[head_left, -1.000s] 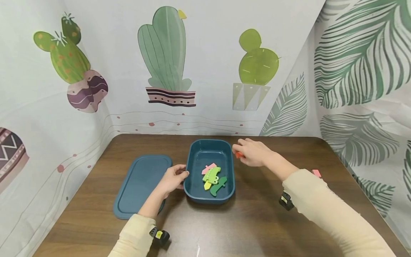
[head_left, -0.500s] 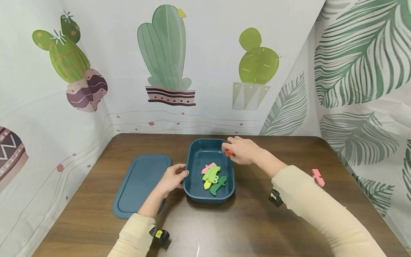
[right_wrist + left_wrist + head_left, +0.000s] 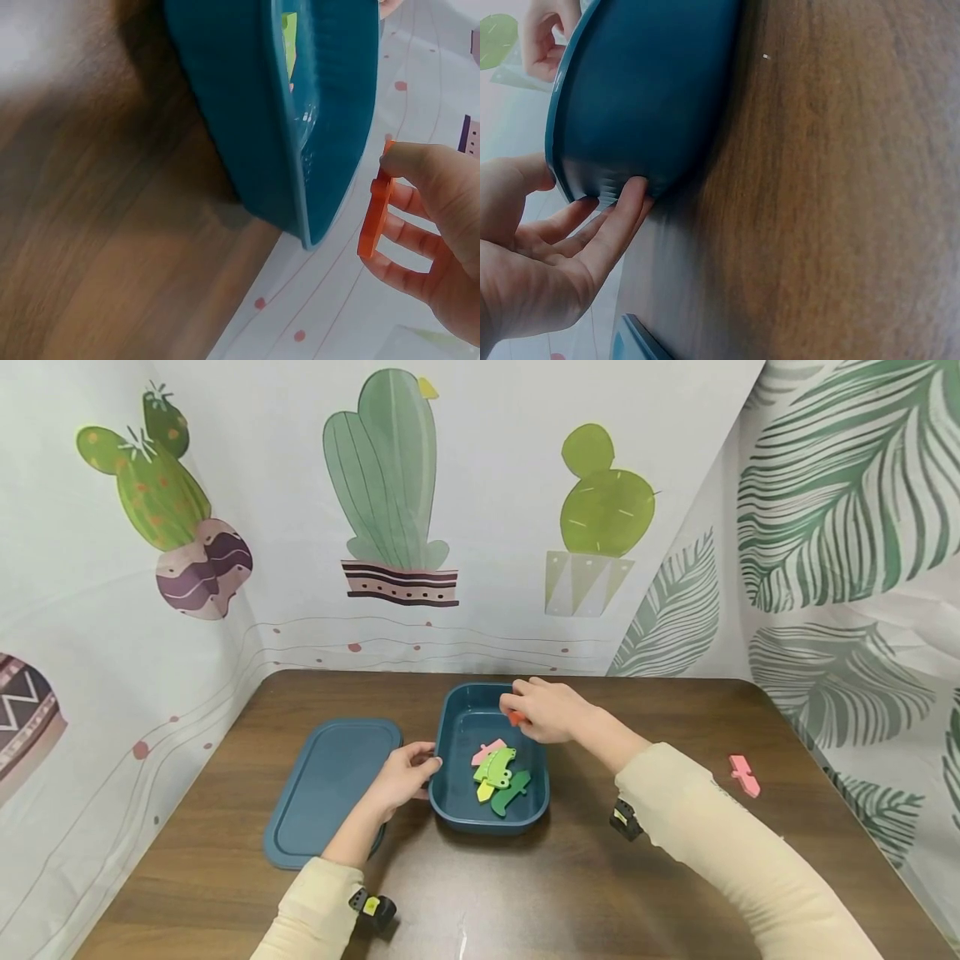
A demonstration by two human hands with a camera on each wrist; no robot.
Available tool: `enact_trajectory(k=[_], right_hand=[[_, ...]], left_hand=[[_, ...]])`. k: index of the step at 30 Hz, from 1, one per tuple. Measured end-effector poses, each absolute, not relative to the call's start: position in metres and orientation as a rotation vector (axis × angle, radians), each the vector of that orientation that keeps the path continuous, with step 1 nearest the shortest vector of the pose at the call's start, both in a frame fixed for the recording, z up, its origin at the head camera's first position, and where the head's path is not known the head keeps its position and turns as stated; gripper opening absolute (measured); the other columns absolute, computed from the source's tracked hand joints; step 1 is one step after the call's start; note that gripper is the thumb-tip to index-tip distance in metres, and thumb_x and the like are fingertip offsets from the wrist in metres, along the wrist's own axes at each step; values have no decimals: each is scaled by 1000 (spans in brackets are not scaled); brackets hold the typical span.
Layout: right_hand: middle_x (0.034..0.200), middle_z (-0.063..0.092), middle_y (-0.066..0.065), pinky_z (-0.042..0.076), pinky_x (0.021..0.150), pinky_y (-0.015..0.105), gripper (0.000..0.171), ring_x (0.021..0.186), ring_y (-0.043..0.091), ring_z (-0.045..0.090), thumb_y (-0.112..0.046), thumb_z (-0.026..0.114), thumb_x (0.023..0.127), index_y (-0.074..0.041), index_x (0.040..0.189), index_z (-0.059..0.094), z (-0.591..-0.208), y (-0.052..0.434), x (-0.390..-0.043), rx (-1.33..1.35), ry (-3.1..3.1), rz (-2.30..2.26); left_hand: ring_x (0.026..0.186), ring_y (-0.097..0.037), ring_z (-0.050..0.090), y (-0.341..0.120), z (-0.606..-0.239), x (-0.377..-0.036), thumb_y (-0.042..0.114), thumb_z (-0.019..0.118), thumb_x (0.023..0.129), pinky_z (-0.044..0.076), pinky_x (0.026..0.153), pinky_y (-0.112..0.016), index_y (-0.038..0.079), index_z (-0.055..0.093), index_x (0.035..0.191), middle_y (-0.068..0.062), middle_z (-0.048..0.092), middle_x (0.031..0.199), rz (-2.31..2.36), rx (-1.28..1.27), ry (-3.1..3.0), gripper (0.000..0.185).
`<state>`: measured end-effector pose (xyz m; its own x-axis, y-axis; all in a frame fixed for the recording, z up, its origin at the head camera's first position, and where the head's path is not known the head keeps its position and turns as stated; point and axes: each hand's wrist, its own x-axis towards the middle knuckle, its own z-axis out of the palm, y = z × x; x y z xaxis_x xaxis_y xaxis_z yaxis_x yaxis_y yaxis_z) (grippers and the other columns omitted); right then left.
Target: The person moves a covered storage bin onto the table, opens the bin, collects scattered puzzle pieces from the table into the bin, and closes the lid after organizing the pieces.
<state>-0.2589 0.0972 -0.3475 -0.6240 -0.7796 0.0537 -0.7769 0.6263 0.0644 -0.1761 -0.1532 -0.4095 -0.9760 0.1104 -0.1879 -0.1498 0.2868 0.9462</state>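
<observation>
A deep blue plastic box (image 3: 487, 825) stands on the table. Steadying its left side is my left hand (image 3: 400, 782), thumb at the rim and fingertips against the outer wall in the left wrist view. My right hand (image 3: 547, 710) is over the box's far right corner, pinching a small flat orange puzzle piece (image 3: 376, 214) between thumb and fingers. Inside the box lie a light green crocodile-head piece (image 3: 493, 768), a dark green piece (image 3: 512, 795), a pink piece (image 3: 486, 750) and a yellow piece (image 3: 484, 792), partly overlapping.
A flat blue lid (image 3: 330, 789) lies left of the box, partly under the left forearm. Far to the right, a pink puzzle piece (image 3: 744, 776) rests on the brown table (image 3: 585, 893). A cactus-print cloth (image 3: 495, 510) hangs behind.
My right hand has moved left with the orange puzzle piece, from beside the box to over its far right corner. The pink piece at right is now uncovered. My left hand stays.
</observation>
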Motion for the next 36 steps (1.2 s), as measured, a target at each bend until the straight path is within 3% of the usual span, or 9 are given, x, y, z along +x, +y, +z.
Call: enact_trajectory(k=[12, 24, 36], right_hand=[[96, 52, 4, 48, 59, 29, 22, 85, 20, 50, -17, 62, 83, -20, 104, 56, -347, 80, -258, 1361, -2778, -74], [96, 51, 3, 46, 58, 28, 20, 84, 19, 48, -18, 61, 84, -21, 103, 54, -350, 66, -254, 1397, -2793, -99], [96, 51, 2, 43, 58, 27, 20, 83, 19, 47, -17, 59, 87, -19, 107, 55, -348, 52, -250, 1453, -2807, -96]], left_hand=[[87, -28, 62, -153, -414, -177, 7, 52, 91, 57, 64, -40, -8, 47, 126, -25, 58, 109, 1768, -24, 2349, 39], [84, -24, 63, -158, -442, -193, 14, 57, 90, 57, 62, -40, 0, 52, 125, -17, 61, 106, 1786, -74, 2336, 38], [84, -24, 63, -158, -441, -194, 13, 56, 90, 57, 62, -39, 0, 52, 125, -19, 61, 107, 1785, -66, 2334, 38]])
